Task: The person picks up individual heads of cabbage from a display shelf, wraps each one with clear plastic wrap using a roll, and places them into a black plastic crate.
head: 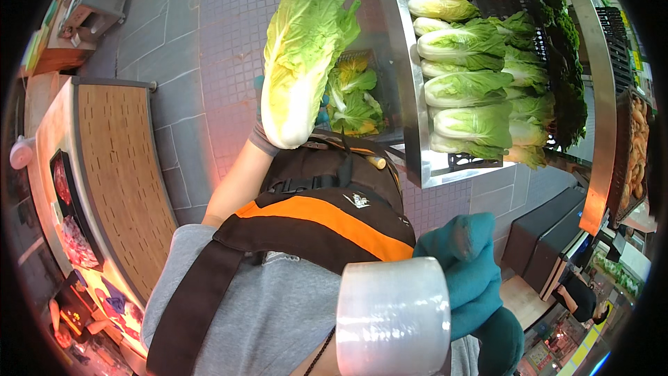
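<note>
My left hand (262, 133), in a glove with a grey cuff, grips a napa cabbage (300, 73) from behind. The cabbage stands upright with its white base toward me, and teal fingertips show at its right side. Much of that hand is hidden by the cabbage. My right hand (462, 271), in a teal glove, holds a thick roll of clear plastic film (394, 318) close to the camera. The roll covers part of the hand. Between the hands is my dark apron (313, 230) with an orange band.
Rows of napa cabbages (464, 86) lie on a steel-edged display stand (412, 89) at right. A crate of loose leaves (357, 96) sits low beside it. At left stands a slatted counter (117, 177) with meat trays (75, 214). People appear at lower left (78, 305) and lower right (579, 292).
</note>
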Motion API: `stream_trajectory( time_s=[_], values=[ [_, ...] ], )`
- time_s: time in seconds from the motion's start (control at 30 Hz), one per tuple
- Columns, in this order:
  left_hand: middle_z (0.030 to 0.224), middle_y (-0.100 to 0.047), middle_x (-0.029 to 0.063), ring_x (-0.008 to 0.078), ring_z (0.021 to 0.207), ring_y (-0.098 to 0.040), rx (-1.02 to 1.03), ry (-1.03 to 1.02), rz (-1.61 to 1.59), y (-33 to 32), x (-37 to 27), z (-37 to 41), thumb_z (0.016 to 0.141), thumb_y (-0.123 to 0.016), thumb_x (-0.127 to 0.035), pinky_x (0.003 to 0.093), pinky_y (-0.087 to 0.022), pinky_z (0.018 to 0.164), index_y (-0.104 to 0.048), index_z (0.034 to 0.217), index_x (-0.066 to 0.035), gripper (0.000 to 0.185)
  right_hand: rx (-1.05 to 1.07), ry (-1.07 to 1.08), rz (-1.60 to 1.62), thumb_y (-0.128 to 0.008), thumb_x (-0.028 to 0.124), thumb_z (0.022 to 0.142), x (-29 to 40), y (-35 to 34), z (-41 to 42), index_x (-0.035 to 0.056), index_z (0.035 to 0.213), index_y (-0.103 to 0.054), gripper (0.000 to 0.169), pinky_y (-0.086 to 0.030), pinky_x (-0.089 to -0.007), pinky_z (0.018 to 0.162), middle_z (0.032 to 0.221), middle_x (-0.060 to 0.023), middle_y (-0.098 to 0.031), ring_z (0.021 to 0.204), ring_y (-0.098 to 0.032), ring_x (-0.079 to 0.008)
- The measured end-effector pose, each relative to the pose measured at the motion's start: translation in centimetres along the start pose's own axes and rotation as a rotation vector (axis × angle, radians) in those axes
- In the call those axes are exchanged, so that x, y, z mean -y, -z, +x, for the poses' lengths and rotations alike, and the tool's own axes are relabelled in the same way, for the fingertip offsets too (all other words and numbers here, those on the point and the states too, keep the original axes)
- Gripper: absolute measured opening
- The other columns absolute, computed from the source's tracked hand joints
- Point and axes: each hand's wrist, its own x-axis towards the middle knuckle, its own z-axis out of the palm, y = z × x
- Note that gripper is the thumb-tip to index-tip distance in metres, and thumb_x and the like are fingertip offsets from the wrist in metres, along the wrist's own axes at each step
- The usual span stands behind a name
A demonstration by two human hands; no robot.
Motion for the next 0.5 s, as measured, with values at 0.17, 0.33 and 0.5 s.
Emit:
stream_trajectory(
  time_s=[0.17,0.33,0.5],
  values=[
    [0.124,-0.053,0.0172,0.0318,0.105,-0.057,0.038,0.128,0.186,0.5,-0.7,0.3,0.093,-0.046,-0.04,0.0459,-0.05,0.09,-0.04,0.134,-0.005,0.054,0.007,-0.006,0.001,-0.054,0.028,0.089,-2.4,-1.0,-0.6,0.0037,0.097,-0.062,0.027,-0.042,-0.051,0.09,0.085,-0.0087,-0.057,0.068,-0.056,-0.0198],
    [0.123,-0.053,0.0176,0.0288,0.105,-0.058,0.155,0.149,0.218,1.2,-0.5,0.4,0.089,-0.055,-0.041,0.0407,-0.051,0.089,-0.039,0.134,-0.004,0.061,-0.017,-0.02,-0.02,-0.054,0.032,0.09,-3.1,-0.9,0.3,0.0041,0.092,-0.067,0.031,-0.043,-0.0533,0.09,0.081,-0.0081,-0.057,0.065,-0.056,-0.0201],
    [0.126,-0.051,0.0157,0.0282,0.109,-0.055,-0.008,0.144,0.435,2.7,-0.7,1.1,0.077,-0.067,-0.052,0.041,-0.05,0.091,-0.034,0.139,-0.007,0.083,0.067,-0.036,0.072,-0.053,0.041,0.09,-4.6,-0.6,-0.3,0.0069,0.096,-0.07,0.038,-0.035,-0.0571,0.097,0.083,-0.0055,-0.053,0.071,-0.057,-0.0214]
  ],
)
